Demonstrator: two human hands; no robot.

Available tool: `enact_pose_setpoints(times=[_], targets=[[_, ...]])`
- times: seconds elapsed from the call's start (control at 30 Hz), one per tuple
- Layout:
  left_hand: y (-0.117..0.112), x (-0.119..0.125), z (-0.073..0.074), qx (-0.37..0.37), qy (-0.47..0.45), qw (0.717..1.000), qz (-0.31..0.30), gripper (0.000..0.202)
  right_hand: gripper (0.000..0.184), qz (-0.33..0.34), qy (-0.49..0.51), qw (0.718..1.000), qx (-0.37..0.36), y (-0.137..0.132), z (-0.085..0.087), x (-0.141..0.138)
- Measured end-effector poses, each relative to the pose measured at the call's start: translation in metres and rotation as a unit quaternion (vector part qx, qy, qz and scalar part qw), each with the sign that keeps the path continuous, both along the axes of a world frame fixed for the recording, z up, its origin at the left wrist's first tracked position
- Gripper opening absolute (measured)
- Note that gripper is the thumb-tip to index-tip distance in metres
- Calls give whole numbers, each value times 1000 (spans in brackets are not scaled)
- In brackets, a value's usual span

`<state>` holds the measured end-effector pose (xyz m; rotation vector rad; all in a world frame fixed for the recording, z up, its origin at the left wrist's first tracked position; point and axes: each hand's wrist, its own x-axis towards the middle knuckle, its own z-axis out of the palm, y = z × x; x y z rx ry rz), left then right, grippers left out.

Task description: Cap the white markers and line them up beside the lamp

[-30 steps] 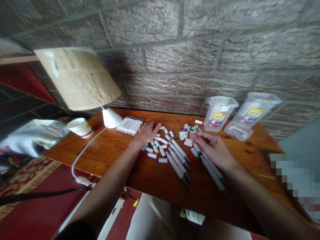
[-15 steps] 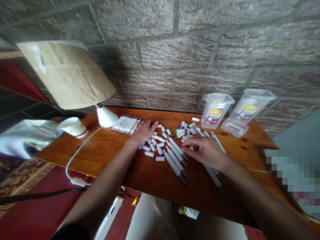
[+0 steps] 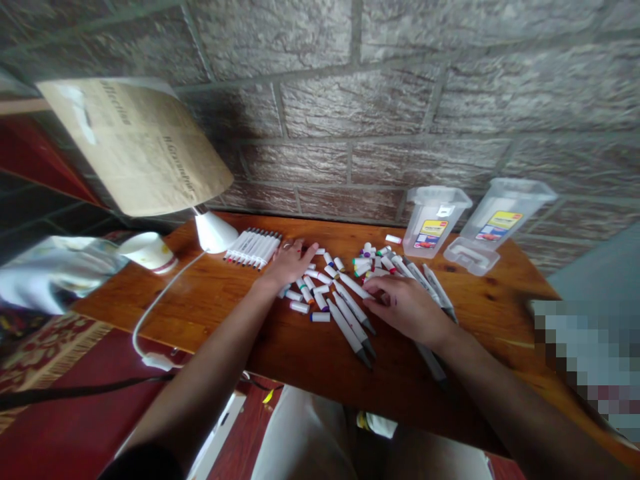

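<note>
Several white markers (image 3: 351,319) and loose coloured caps (image 3: 320,317) lie scattered on a wooden table (image 3: 235,293). My left hand (image 3: 291,262) lies flat among the caps, fingers stretched out, just right of a neat row of capped markers (image 3: 253,248). My right hand (image 3: 405,308) rests palm down over the uncapped markers in the middle. Its fingers are curled, with the tips pinched on a marker (image 3: 357,288) at the left.
Two clear plastic containers (image 3: 433,221) (image 3: 500,217) and a loose lid (image 3: 465,255) stand at the back right by the brick wall. A white lamp base (image 3: 215,232) with its cord (image 3: 155,303), a paper shade (image 3: 135,147) and a cup (image 3: 147,251) sit left.
My right hand has moved left and nearer across the markers, from the cap pile toward the middle group, fingers curling in. My left hand has stayed flat in place.
</note>
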<state>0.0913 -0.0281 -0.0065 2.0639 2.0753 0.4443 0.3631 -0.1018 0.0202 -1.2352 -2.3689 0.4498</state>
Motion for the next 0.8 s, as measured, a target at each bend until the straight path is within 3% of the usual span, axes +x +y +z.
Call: enact_pose_setpoints(times=[0.17,0.27,0.47,0.57,0.67,0.8], targets=[[-1,2,3,-7,2,1000,3,74,8,-45,20,999,-16,-2,-1,-2],[-1,1,1,-1,-9,1000,3,75,15,-73,114,988,-77,1,-2,1],[1,0,-1,29,-31,999,-2,69,31,-117,345,898,-249,8,8,8],[-1,2,5,99,-89,990,-47,59,37,-117,384,869,-290,6,12,5],[-3,5,12,195,-174,960,-96,46,39,-106,398,857,-309,1,13,0],[-9,9,21,255,-231,934,-95,37,36,-107,408,850,-317,-1,15,-3]])
